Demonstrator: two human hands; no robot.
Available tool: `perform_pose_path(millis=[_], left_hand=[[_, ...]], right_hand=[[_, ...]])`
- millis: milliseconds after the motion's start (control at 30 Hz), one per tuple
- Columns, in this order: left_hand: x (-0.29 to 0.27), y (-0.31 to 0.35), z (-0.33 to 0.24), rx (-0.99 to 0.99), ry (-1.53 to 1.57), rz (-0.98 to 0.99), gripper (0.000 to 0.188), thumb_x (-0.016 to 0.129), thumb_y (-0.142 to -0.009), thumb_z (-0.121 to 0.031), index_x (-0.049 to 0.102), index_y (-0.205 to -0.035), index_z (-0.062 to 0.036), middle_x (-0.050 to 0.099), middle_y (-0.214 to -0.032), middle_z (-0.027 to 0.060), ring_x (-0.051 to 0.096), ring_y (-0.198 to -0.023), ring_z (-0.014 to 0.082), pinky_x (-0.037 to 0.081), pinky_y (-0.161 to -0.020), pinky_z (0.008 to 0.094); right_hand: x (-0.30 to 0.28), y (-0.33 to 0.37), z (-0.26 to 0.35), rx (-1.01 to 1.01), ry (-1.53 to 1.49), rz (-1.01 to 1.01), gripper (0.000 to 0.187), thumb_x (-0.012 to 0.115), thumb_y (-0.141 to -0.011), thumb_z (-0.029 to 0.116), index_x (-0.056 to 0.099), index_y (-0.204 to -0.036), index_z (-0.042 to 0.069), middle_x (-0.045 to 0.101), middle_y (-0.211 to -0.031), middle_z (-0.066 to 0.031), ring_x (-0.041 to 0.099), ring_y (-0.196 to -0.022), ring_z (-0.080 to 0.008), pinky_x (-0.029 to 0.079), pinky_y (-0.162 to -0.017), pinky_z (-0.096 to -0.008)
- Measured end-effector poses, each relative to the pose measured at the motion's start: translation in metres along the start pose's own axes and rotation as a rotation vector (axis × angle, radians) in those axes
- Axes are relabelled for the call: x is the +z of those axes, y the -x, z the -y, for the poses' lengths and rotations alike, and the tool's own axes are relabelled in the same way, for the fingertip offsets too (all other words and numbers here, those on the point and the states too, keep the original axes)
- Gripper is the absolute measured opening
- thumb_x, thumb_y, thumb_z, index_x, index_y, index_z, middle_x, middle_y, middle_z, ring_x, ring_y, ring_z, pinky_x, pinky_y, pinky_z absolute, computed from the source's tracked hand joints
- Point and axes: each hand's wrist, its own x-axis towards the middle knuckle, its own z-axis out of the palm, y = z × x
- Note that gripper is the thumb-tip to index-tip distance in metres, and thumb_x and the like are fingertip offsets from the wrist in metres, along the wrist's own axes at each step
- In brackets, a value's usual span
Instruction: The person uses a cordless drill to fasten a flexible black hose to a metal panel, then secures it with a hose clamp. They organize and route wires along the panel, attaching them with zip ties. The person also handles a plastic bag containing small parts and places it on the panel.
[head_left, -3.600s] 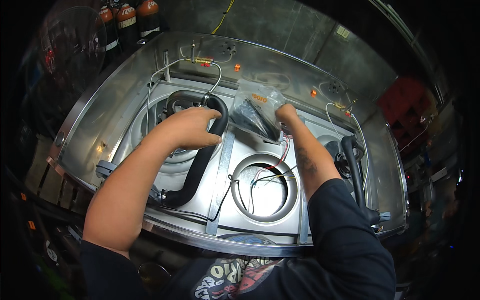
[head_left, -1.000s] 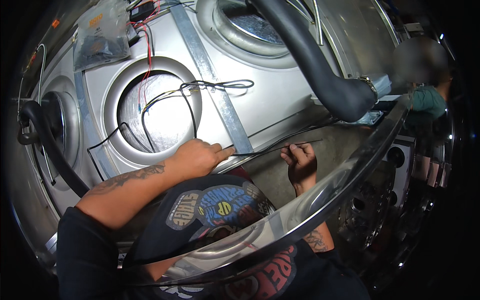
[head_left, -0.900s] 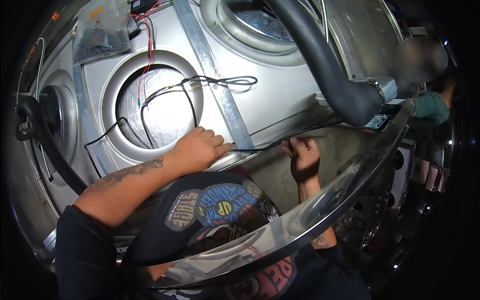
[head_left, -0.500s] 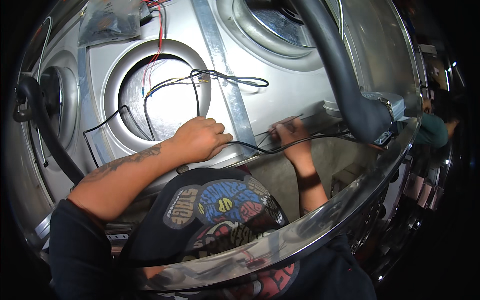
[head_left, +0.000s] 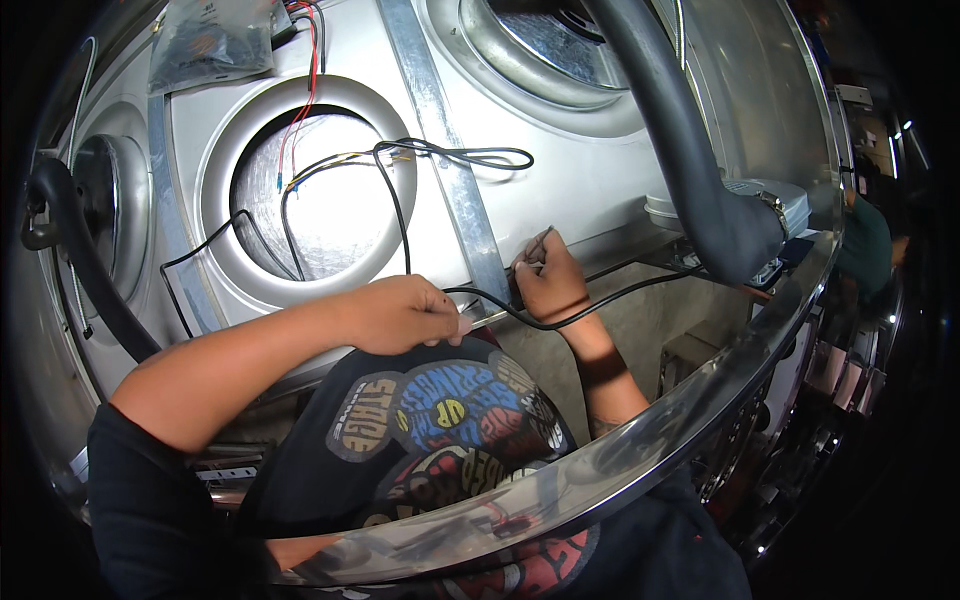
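My left hand is closed, palm down, over the front rim of a steel panel, its fingertips pinched together. A black cable runs down behind this hand, comes out beside the knuckles and sags rightward across my right wrist. Whatever lies between the left fingertips is hidden. To the right, my right hand is raised with its fingers closed on a thin dark strip, whose exact kind I cannot make out. A loop of the same black cable lies on the panel above.
A round opening in the panel has red wires and thin leads over it. A clear bag lies at far left. Thick black hoses stand at both sides. A curved steel rim crosses in front of me.
My left hand has come down and slightly right, toward my shirt. My right hand has moved left with the thin dark strip, and the black cable now sags lower across the right wrist.
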Motion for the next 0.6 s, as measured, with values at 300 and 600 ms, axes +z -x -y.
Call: perform_pose_path(millis=[300,600], left_hand=[[0.017,-0.034,0.02,0.013,0.034,0.007,0.045,0.052,-0.107,-0.038,0.063,-0.138,-0.0063,0.062,-0.138,0.0144,0.056,-0.128,0.0231,0.038,-0.113,0.0316],[0.025,-0.06,0.045,0.033,0.059,-0.07,0.048,0.055,-0.105,-0.04,0.06,-0.134,-0.0022,0.062,-0.134,0.0159,0.056,-0.126,0.0241,0.04,-0.11,0.0336]], right_hand=[[0.0,0.003,0.007,0.086,-0.234,0.021,0.025,0.051,-0.091,-0.006,0.038,-0.113,-0.002,0.067,-0.084,-0.014,0.07,-0.072,-0.0215,0.057,-0.068,-0.0335],[-0.004,0.001,0.005,0.078,-0.28,0.064,0.021,0.05,-0.092,-0.004,0.04,-0.11,-0.003,0.068,-0.084,-0.0145,0.072,-0.071,-0.0226,0.058,-0.067,-0.0347]])
